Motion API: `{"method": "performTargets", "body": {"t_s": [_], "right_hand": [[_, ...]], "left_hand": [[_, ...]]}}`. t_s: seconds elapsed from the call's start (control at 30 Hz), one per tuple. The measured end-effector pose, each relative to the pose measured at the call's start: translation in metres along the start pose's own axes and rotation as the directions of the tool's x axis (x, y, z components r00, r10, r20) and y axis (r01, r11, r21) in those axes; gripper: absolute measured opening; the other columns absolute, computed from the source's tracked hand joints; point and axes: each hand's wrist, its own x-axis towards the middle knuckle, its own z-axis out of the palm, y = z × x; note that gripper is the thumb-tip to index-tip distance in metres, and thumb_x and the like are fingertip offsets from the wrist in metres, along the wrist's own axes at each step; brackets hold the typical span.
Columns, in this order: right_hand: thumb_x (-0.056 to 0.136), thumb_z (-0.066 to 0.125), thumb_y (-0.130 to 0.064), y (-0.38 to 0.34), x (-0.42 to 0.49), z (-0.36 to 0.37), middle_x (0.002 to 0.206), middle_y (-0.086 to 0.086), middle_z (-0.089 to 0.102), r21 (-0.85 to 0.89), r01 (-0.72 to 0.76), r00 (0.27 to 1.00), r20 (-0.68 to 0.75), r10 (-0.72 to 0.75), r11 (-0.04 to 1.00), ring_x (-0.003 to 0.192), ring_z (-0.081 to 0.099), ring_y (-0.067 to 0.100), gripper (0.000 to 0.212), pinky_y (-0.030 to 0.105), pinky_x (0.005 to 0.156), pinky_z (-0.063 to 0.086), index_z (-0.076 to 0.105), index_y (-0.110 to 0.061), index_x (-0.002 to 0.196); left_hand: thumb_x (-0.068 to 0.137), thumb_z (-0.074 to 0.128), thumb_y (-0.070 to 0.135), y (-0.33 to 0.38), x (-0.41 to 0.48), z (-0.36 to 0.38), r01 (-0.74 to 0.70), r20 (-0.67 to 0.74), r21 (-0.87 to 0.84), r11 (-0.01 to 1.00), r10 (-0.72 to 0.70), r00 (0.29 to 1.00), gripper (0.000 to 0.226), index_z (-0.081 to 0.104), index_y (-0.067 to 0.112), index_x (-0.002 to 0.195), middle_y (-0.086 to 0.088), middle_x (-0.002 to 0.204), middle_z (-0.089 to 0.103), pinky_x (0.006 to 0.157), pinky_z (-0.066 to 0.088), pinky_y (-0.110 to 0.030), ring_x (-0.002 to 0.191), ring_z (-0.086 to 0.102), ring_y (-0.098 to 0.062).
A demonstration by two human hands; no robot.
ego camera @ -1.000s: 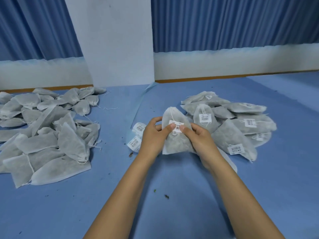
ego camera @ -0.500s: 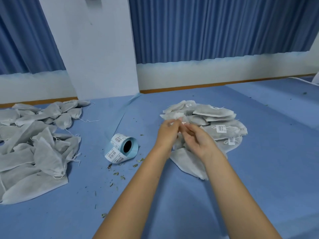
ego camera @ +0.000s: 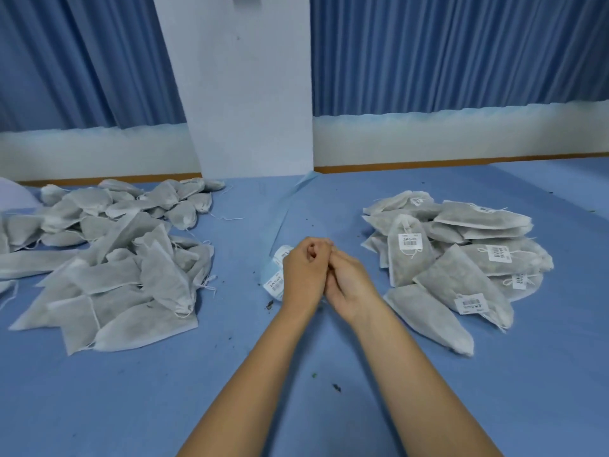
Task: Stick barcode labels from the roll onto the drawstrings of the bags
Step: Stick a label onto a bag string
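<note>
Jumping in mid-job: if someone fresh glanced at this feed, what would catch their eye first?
First, the left hand and right hand pressed together at the centre of the blue table, half hiding the label roll; whether they hold anything cannot be seen. Then the two heaps: unlabelled bags on the left, barcode-labelled bags on the right.

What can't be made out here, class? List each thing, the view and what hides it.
Head view throughout.
- Label roll: mostly behind the left hand.
- Anything held: covered, right hand pressed against the left.
- Barcode labels on the right pile: print too small.
- Left pile of bags: cut by the left edge.
</note>
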Motion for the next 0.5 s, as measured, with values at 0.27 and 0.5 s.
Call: {"method": "performTargets", "body": {"t_s": [0.27,0.5], "right_hand": [[0.085,0.051,0.015,0.094,-0.004,0.060,0.082,0.013,0.065,-0.537,-0.003,0.993,0.100,0.067,0.843,0.078,0.064,0.020,0.027,0.024,0.083,0.052,0.060,-0.007,0.072],[0.083,0.051,0.013,0.124,-0.003,0.071,0.113,0.015,0.062,-0.620,-0.039,0.996,0.043,0.083,0.783,0.085,0.061,0.024,0.032,0.037,0.078,0.051,0.057,-0.003,0.110]], "left_hand": [[0.081,0.072,0.023,-0.063,0.024,-0.146,0.392,-0.548,0.710,0.585,0.110,0.829,0.054,0.052,0.019,0.132,-0.016,0.141,0.043,0.098,0.028,-0.048,0.128,0.038,-0.035],[0.080,0.068,0.001,-0.064,0.025,-0.156,0.000,-0.430,0.428,0.904,0.204,0.880,0.049,0.058,0.011,0.126,-0.011,0.116,0.042,0.087,0.039,-0.019,0.099,0.052,-0.022]]}}
